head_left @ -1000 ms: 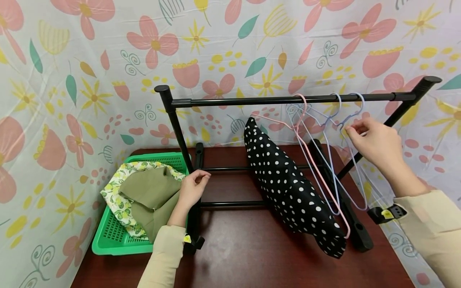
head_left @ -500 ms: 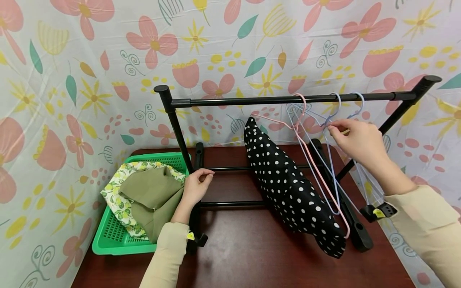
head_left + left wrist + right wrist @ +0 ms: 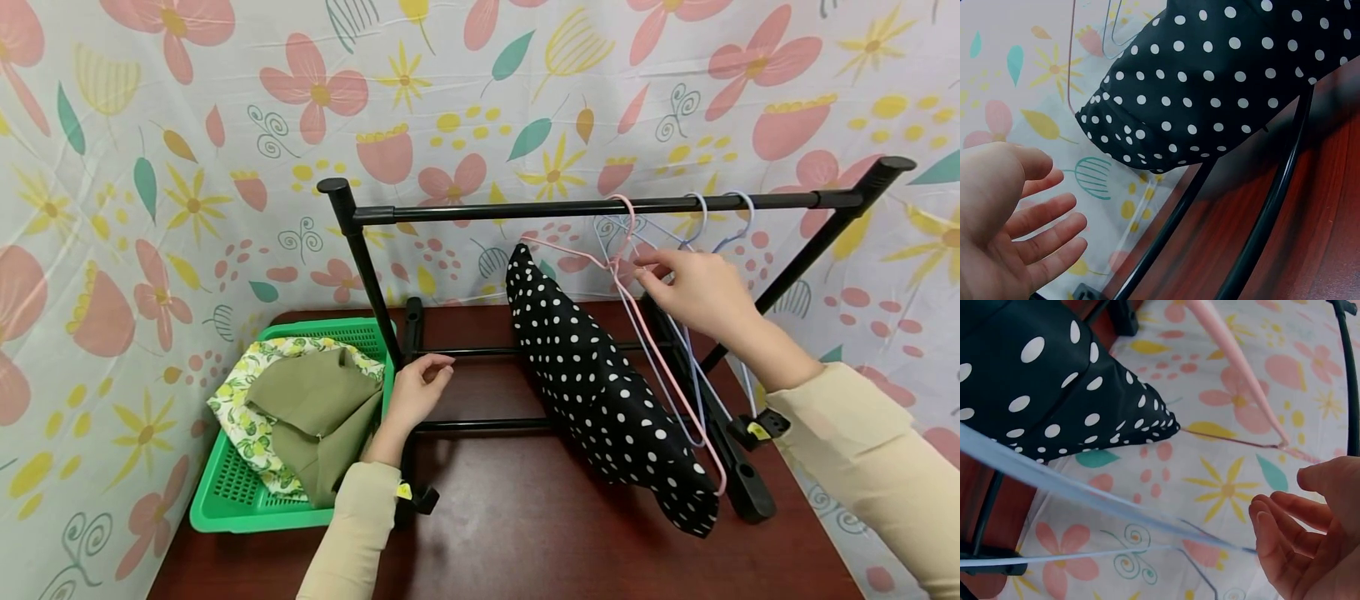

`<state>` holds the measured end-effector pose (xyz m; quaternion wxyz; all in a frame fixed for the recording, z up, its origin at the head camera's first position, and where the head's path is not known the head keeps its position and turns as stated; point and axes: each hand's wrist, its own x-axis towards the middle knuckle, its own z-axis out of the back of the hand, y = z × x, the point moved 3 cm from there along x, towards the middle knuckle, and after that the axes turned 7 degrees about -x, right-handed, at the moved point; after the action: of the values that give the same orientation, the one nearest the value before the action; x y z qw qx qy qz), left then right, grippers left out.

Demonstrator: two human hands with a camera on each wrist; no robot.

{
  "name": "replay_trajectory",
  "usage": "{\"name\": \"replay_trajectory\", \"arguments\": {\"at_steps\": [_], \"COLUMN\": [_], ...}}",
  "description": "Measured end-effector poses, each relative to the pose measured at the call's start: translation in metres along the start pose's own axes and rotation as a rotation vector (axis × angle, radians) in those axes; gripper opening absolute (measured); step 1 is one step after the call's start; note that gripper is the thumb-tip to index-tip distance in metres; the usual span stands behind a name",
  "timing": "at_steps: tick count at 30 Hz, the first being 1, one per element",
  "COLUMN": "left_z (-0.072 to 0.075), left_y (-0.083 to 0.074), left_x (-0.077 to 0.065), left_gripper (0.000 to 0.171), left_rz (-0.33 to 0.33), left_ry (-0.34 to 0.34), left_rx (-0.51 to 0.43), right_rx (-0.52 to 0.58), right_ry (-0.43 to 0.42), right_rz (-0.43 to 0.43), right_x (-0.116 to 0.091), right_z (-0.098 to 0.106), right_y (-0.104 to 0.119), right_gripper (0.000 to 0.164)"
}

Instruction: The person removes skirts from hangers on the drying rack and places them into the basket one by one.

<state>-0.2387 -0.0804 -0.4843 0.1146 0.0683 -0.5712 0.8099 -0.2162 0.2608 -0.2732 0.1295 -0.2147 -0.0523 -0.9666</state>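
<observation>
My right hand point(image 3: 693, 292) hovers beside the neck of a pink hanger point(image 3: 632, 220), fingers loosely bent. In the right wrist view, a gap shows between these fingertips and the hanger, and nothing is held. On the pink hanger hangs a black polka-dot garment point(image 3: 600, 383), whose exact kind I cannot tell. Two blue hangers hang to its right, a nearer blue hanger point(image 3: 703, 221) and a farther blue hanger point(image 3: 750, 221), partly hidden by my right hand. My left hand point(image 3: 420, 392) floats by the rack's left post, its fingers relaxed; the left wrist view shows it holding nothing.
A black rack point(image 3: 480, 212) stands on the dark red table point(image 3: 510, 517), its lower bars crossing behind the garment. At left, a green basket point(image 3: 251, 525) contains an olive cloth point(image 3: 315, 400) and a lemon-print cloth point(image 3: 238, 442). Flower-patterned fabric point(image 3: 465, 83) covers the wall behind.
My right hand has moved left, from the farthest blue hanger past the other blue one to the pink hanger. My left hand has drifted slightly right. The hangers stay on the bar.
</observation>
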Motion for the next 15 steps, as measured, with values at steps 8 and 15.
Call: {"name": "replay_trajectory", "arguments": {"at_steps": [8,15], "left_z": [-0.006,-0.011], "left_y": [0.002,0.006], "left_x": [0.001,0.002], "left_gripper": [0.019,0.020], "left_rz": [0.017,0.020], "left_ry": [0.019,0.039], "left_rx": [0.004,0.011], "right_rx": [-0.003,0.015], "right_ry": [0.032,0.084], "right_rz": [0.013,0.022], "right_x": [0.008,0.017], "right_z": [-0.003,-0.006], "right_y": [0.011,0.016], "right_gripper": [0.025,0.025]}}
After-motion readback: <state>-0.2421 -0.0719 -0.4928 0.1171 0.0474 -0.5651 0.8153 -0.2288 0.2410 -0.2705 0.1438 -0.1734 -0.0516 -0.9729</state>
